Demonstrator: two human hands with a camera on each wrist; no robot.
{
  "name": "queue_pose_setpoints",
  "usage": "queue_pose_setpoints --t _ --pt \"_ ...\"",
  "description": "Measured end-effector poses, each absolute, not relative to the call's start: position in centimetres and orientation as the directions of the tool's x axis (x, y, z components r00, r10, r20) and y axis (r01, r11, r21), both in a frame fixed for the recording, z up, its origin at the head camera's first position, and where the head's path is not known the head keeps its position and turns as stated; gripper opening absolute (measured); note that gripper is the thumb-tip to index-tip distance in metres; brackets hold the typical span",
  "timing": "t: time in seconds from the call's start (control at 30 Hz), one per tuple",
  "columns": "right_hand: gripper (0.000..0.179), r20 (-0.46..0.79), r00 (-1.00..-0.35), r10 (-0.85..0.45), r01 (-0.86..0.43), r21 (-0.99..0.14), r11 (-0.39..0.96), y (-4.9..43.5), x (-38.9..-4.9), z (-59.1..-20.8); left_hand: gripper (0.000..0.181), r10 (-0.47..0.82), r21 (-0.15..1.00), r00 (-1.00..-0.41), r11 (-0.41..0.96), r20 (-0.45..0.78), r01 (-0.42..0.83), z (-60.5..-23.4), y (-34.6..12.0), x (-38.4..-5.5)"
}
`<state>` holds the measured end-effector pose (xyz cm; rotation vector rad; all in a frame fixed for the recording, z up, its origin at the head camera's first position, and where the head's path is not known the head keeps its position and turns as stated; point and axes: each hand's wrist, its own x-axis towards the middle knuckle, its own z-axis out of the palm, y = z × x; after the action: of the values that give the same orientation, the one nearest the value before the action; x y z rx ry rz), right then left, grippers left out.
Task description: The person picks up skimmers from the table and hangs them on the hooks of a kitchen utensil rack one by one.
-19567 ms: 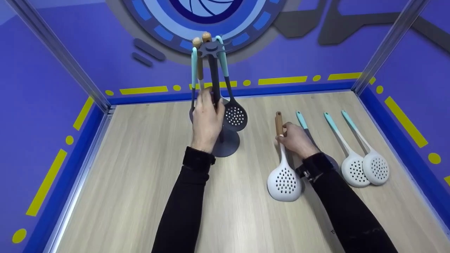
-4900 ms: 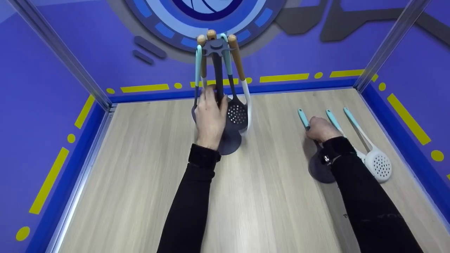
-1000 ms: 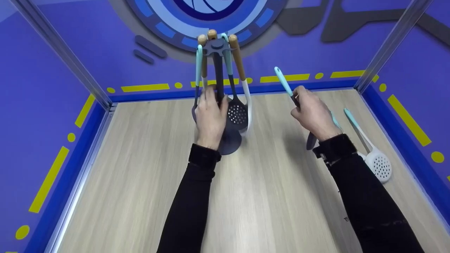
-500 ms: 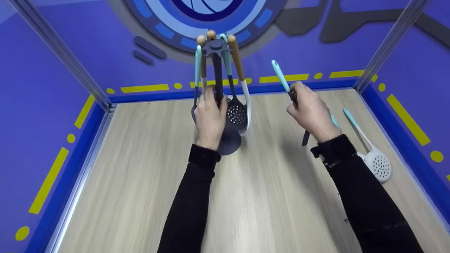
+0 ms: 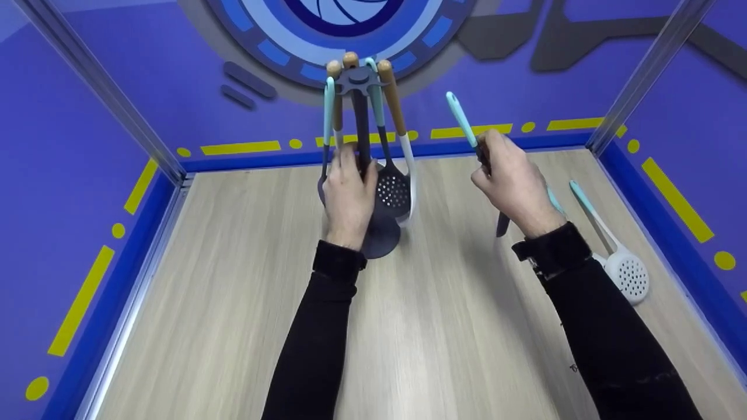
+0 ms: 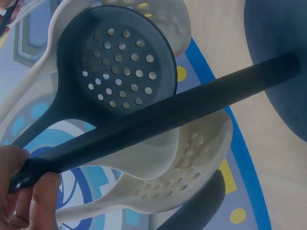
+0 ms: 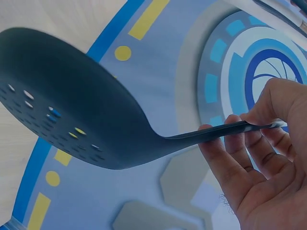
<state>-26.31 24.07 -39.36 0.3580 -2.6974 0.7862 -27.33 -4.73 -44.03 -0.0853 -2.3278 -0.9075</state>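
My left hand [image 5: 348, 195] grips the dark upright post [image 6: 158, 120] of a utensil stand, whose round base [image 5: 382, 236] rests on the table. Several utensils with wooden or mint handles hang from its top rack [image 5: 358, 79], among them a dark skimmer [image 5: 394, 189] and a white-headed one [image 6: 158, 191]. To the right, my right hand [image 5: 510, 181] holds a dark skimmer [image 7: 86, 96] in the air, thumb and fingers pinching its neck. Its mint handle [image 5: 461, 119] points up and leftward; in the head view the hand and wrist mostly cover its head.
On the right of the wooden table [image 5: 245, 303] lies a white skimmer [image 5: 627, 274] with a mint handle. A second mint handle [image 5: 555, 201] shows beside my right wrist, which hides most of that utensil. Blue-purple panels [image 5: 496, 93] enclose the back and sides.
A wooden-handled white skimmer has gone from the table onto the stand. My right hand has since lifted the dark skimmer and drifts slightly left and up. My left hand stays on the post.
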Motion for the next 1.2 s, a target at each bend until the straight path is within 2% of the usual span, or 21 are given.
queue_pose_setpoints --t 0.43,0.83,1.2 --pt "0.033 0.438 -0.88 -0.182 -0.387 -0.44 0.81 23.0 -25.5 -38.2 0.039 -0.163 0.603 -0.811 0.751 0.562 0.267 -44.1 -4.7 -27.2" --pt "0.044 0.477 -0.856 -0.198 -0.427 -0.437 0.792 22.1 -25.2 -37.4 0.04 -0.154 0.601 -0.814 0.751 0.56 0.272 -44.0 -4.7 -27.2" --pt "0.036 0.523 -0.824 -0.217 -0.47 -0.418 0.778 21.0 -24.5 -36.3 0.04 -0.143 0.599 -0.816 0.75 0.56 0.279 -44.0 -4.8 -27.2"
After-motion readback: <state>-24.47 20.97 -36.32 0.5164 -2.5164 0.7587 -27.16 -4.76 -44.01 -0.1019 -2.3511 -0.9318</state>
